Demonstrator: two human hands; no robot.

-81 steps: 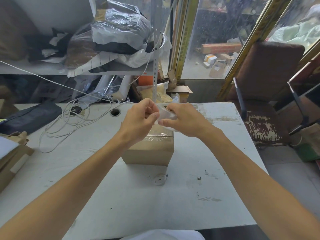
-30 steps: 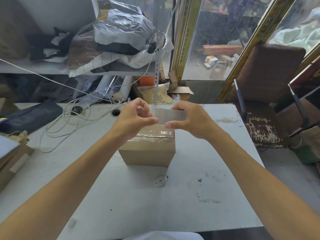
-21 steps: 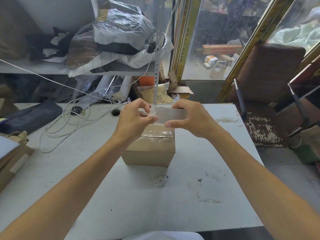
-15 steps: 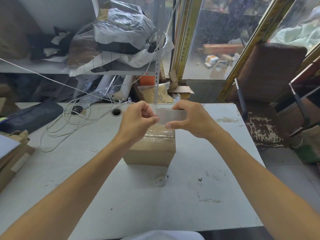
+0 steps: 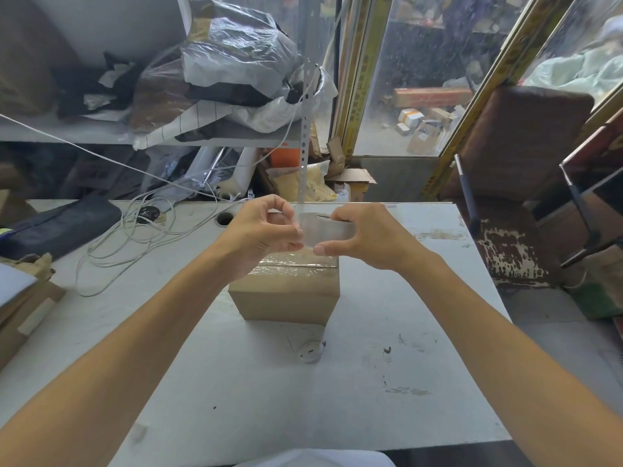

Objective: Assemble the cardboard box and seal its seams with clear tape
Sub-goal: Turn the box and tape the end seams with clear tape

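Head view: both hands' fingers pinch clear tape above box, cables left.

No readable text anywhere in view.

The yellow door-frame strip, up beyond the hands, carries a column of dark printed marks, too blurred to read; the cardboard box below the hands shows no print.
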